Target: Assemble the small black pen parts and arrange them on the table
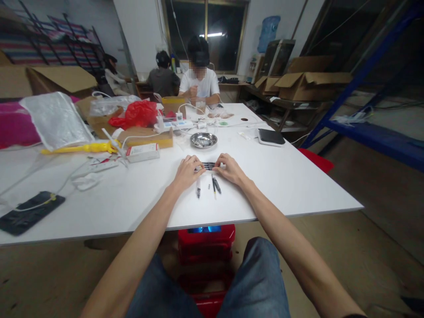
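Several black pens [208, 166] lie side by side, crosswise, on the white tabletop between my hands. Around their left ends my left hand [188, 171] is closed, fingers bent and tips pressed in. At the right ends, my right hand [229, 168] holds them with thumb and fingers curled. Nearer to me lie loose pen parts: a clear barrel with a dark tip [198, 190], a thin refill [213, 187], a dark barrel piece [217, 184] and a tiny piece [209, 187]. Just beyond my hands stands a round steel dish [203, 140] with small items in it.
To the left are a white box [143, 152], a power strip [174, 125], a yellow hand-shaped object [89, 147], a red bag [139, 114] and a black phone-like slab [31, 212]. A dark, flat device [270, 137] lies at the right. A person [200, 84] sits across the table.
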`<state>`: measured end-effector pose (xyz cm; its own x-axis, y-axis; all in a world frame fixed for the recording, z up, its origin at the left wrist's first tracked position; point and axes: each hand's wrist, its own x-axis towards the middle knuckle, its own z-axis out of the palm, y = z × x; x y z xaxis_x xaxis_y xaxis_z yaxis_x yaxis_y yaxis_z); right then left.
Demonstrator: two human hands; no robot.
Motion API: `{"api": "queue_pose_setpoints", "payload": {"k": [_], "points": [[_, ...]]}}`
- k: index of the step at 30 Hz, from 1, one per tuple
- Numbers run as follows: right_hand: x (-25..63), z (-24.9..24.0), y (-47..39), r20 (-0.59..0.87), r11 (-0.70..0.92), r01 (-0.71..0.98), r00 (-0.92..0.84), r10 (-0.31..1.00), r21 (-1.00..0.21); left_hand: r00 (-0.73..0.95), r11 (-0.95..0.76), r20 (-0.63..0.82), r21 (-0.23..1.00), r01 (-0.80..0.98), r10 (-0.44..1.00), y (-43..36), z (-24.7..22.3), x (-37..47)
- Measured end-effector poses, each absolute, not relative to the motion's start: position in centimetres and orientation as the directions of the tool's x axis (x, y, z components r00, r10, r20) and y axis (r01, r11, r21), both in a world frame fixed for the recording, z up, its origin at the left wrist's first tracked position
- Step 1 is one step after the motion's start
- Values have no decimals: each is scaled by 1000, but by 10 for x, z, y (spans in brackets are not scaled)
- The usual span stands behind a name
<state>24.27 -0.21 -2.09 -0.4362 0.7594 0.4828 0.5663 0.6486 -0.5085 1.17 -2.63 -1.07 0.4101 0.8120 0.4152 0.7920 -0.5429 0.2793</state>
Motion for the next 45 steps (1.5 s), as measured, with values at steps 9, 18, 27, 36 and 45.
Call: {"api": "queue_pose_setpoints", "payload": {"k": [9, 18, 27, 36, 45], "points": [[226, -11, -20, 413, 557, 513, -374, 830, -653, 426, -517, 409, 139, 845, 807, -34, 0, 20], [216, -10, -24, 582, 637, 517, -292, 759, -572, 345, -396, 352, 83, 915, 870, -37, 6, 27], [209, -13, -25, 536, 642, 583, -376, 756, -497, 308, -353, 314, 96, 931, 898, -36, 6, 16], [208, -14, -23, 549, 653, 560, -372, 748, -510, 312, -346, 314, 58, 937, 897, -38, 3, 23], [207, -14, -23, 576, 687, 541, -394, 716, -485, 309, -344, 302, 68, 937, 902, -36, 2, 24]]}}
